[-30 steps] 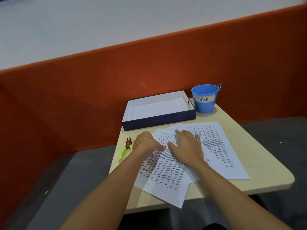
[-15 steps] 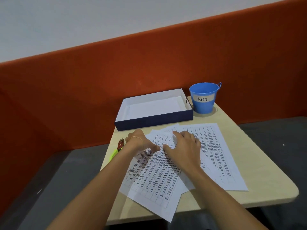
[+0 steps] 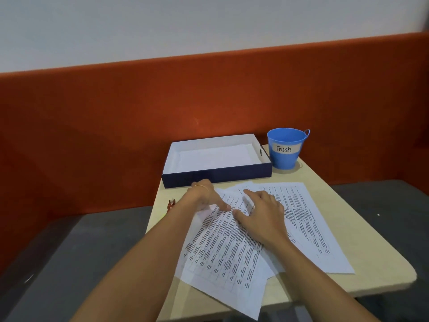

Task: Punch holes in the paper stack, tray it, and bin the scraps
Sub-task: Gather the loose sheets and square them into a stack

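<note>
Several printed paper sheets (image 3: 232,254) lie fanned out across the small beige table (image 3: 376,259). My left hand (image 3: 206,197) rests on the top left part of the sheets, fingers curled with a fingertip on the paper. My right hand (image 3: 262,213) lies flat on the sheets, fingers spread. A hole punch (image 3: 171,204) with a red part peeks out at the table's left edge, mostly hidden by my left forearm. The navy tray (image 3: 216,175) with white inside stands at the back. A blue bucket (image 3: 286,148) labelled "Trash" stands to its right.
An orange padded partition (image 3: 116,126) runs behind the table. Grey seat surfaces lie on both sides of the table. One sheet's corner overhangs the table's near edge.
The view shifted, so the table now sits further right in the picture. Both hands stay on the sheets; my left hand slid slightly, and the punch is more hidden by my forearm.
</note>
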